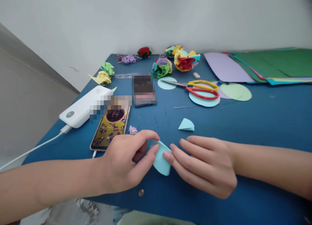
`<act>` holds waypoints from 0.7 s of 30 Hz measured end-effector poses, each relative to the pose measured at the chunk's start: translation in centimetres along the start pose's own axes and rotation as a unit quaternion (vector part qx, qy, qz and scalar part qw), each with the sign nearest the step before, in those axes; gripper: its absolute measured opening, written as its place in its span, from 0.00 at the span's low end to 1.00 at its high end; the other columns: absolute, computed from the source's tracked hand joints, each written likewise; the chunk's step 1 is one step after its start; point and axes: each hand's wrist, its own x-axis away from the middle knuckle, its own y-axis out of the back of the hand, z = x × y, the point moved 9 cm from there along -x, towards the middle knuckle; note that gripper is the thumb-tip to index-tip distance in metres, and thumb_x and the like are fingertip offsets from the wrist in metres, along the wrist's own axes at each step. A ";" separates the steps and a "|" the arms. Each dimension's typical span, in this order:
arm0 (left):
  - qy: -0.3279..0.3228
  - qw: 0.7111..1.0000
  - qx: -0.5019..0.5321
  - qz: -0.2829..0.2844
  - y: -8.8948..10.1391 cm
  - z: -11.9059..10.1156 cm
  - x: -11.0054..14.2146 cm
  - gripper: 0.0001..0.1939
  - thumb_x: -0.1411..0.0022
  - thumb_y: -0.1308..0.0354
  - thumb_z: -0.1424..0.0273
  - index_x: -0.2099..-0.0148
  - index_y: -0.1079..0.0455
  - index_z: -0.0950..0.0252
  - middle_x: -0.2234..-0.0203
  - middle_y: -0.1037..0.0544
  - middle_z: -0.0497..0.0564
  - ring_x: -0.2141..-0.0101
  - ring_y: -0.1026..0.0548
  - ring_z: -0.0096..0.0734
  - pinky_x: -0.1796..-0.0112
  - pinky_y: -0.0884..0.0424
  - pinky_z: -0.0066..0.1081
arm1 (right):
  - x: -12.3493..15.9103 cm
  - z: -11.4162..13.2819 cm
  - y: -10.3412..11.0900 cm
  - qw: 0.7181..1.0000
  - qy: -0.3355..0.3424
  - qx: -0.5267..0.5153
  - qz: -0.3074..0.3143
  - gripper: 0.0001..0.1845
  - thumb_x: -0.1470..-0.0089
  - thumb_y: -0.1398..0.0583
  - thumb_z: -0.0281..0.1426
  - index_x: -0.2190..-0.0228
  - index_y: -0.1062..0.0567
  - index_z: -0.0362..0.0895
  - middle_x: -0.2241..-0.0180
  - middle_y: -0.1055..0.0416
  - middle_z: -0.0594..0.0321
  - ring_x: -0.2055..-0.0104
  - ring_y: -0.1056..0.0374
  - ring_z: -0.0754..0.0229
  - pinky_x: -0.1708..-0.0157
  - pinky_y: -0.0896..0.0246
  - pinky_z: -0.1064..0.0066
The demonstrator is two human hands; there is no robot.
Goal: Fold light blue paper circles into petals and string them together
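Observation:
My left hand (128,160) pinches a folded light blue paper piece (162,160) between thumb and fingers, near the front of the blue table (268,121). My right hand (204,165) presses its fingertips against the right edge of the same paper, fingers held together. A second folded light blue paper wedge (186,125) lies on the table just behind my hands.
Yellow and red scissors (197,87) lie on paper circles (236,91) at mid table. Two phones (110,127) (143,89) and a white power bank (84,106) sit at the left. Paper flowers (185,60) and coloured sheets (273,66) line the back edge. A small coin (141,193) lies near the front.

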 end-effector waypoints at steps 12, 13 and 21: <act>-0.015 0.998 0.032 0.059 -1.1 0.1 0.0 0.02 0.39 0.50 0.74 0.64 0.36 0.65 0.84 0.38 0.41 0.83 0.39 0.20 0.79 0.42 0.22 | -0.4 -1.9 -1.1 0.991 -0.089 -0.098 0.027 0.11 0.44 0.47 0.27 0.70 0.26 0.37 0.78 0.30 0.62 0.82 0.41 0.66 0.83 0.49 0.70; -0.027 0.997 0.045 0.063 -1.3 -0.1 0.1 0.03 0.39 0.50 0.75 0.63 0.36 0.66 0.83 0.38 0.41 0.82 0.38 0.20 0.78 0.42 0.23 | -0.4 -2.3 -1.5 0.983 -0.124 -0.129 0.037 0.10 0.43 0.47 0.28 0.71 0.27 0.38 0.80 0.32 0.63 0.82 0.42 0.66 0.83 0.49 0.70; -0.005 0.992 0.098 0.073 -1.5 0.3 0.4 0.04 0.38 0.53 0.77 0.61 0.38 0.66 0.78 0.34 0.44 0.78 0.36 0.21 0.75 0.40 0.22 | 1.2 -4.8 -3.4 0.848 -0.364 -0.386 -0.007 0.01 0.46 0.42 0.24 0.69 0.29 0.39 0.74 0.31 0.61 0.73 0.36 0.69 0.73 0.41 0.79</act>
